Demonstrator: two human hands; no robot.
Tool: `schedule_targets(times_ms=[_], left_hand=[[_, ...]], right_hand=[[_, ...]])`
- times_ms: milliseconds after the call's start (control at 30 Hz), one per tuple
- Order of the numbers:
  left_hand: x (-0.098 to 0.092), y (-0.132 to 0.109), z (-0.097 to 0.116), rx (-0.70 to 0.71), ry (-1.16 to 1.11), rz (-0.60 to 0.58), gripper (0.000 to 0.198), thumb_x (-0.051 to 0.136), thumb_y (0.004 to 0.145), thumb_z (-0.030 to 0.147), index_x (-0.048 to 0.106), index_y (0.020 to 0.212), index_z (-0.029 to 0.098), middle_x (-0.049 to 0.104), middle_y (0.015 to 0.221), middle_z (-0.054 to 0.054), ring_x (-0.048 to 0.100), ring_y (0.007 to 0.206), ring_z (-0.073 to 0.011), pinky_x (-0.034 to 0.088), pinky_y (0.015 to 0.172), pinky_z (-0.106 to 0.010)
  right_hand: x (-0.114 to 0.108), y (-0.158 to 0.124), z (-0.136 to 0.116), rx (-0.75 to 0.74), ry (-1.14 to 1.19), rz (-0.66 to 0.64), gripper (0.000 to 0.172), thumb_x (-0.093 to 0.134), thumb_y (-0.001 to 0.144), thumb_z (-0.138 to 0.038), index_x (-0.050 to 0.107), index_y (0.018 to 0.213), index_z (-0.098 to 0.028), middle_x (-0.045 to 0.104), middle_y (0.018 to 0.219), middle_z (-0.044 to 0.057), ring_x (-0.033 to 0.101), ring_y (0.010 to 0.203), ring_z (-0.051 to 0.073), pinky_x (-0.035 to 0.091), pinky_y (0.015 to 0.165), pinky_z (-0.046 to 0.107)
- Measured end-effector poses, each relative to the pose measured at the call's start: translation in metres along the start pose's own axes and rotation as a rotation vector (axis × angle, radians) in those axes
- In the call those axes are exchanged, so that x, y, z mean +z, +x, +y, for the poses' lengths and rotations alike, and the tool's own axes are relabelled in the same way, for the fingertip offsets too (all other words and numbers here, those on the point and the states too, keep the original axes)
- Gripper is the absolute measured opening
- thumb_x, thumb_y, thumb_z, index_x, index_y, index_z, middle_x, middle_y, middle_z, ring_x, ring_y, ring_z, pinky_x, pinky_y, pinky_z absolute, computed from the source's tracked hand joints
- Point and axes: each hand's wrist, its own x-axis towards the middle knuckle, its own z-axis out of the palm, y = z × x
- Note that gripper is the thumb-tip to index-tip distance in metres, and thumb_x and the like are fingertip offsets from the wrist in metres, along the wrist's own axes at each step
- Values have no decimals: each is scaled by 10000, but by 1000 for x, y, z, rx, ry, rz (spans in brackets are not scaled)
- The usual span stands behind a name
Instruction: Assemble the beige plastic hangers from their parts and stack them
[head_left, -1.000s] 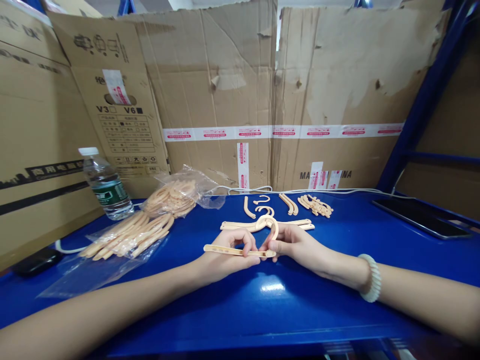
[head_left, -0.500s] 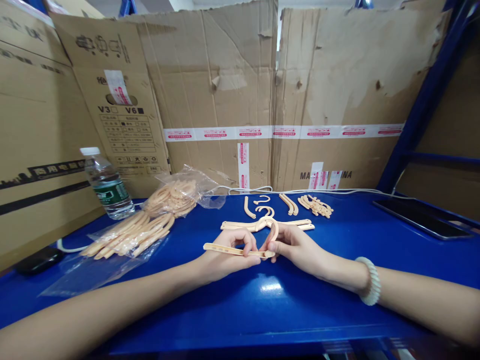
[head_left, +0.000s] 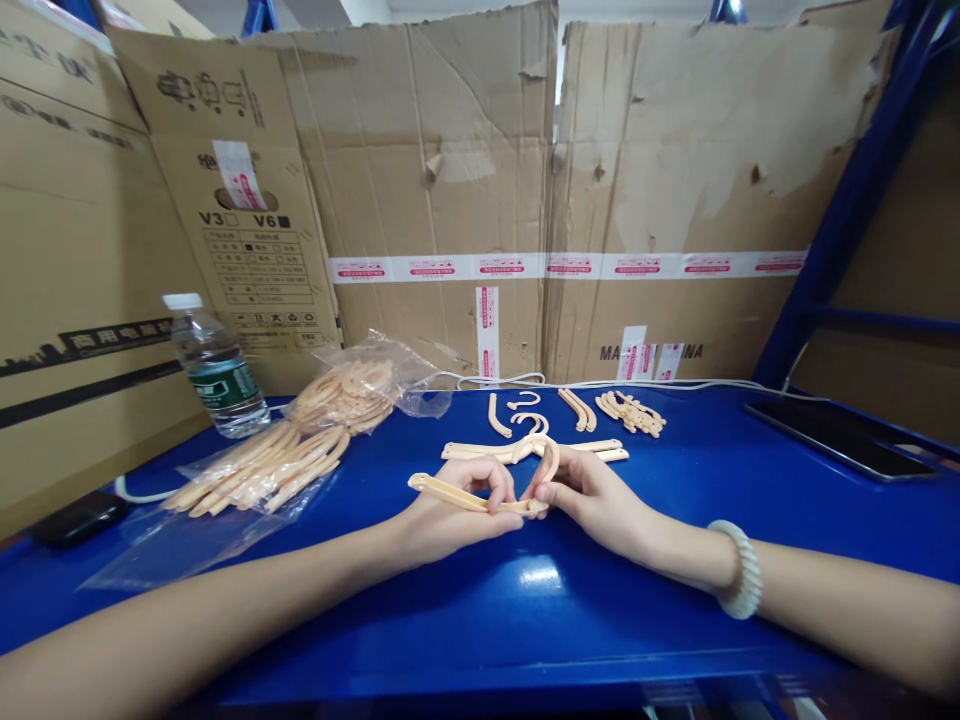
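My left hand (head_left: 463,515) is closed around a beige plastic hanger arm (head_left: 439,488), whose free end points left past the fingers. In my right hand (head_left: 600,500), thumb and fingers pinch a curved beige hanger hook (head_left: 554,463). The lower end of the hook meets the inner end of the arm between both hands; my fingertips partly hide that joint. Just beyond the hands lie beige hangers (head_left: 598,447) with their arms spread, partly covered by the hands. Loose hooks (head_left: 529,398) and a single curved hanger arm (head_left: 496,415) rest behind them.
More arms (head_left: 576,409) and a pile of small beige parts (head_left: 631,412) lie at the back. Left are plastic bags of hanger parts (head_left: 262,465), a water bottle (head_left: 217,370) and a black object (head_left: 81,518). A dark phone-like slab (head_left: 840,438) lies right. Cardboard (head_left: 435,200) walls the back.
The hanger arm in my left hand has rolled and its free end has tipped up slightly, showing more of its inner face. Both hands stay nearly in place.
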Motion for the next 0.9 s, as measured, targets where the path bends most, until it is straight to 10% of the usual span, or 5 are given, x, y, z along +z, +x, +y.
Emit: schedule_targets(times_ms=[500,900], left_hand=[[0,1,2,19,42,-13,300,712,706,258,452,593,160,513,685,8,466,636,-114,367,594,-230],[1,5,-7,-182,-344,243,450,824,612,220,495,917,175,603,764,41,615,684,-124,503,686,-281]], right_hand=[[3,1,2,-91,-175,54,151,604,766,-260,510,660,-206,540,687,7,508,672,171,436,661,308],[-2,6,1,-53,-71,116,303,694,763,-436,543,732,-176,546,724,-9,500,676,137,416,650,274]])
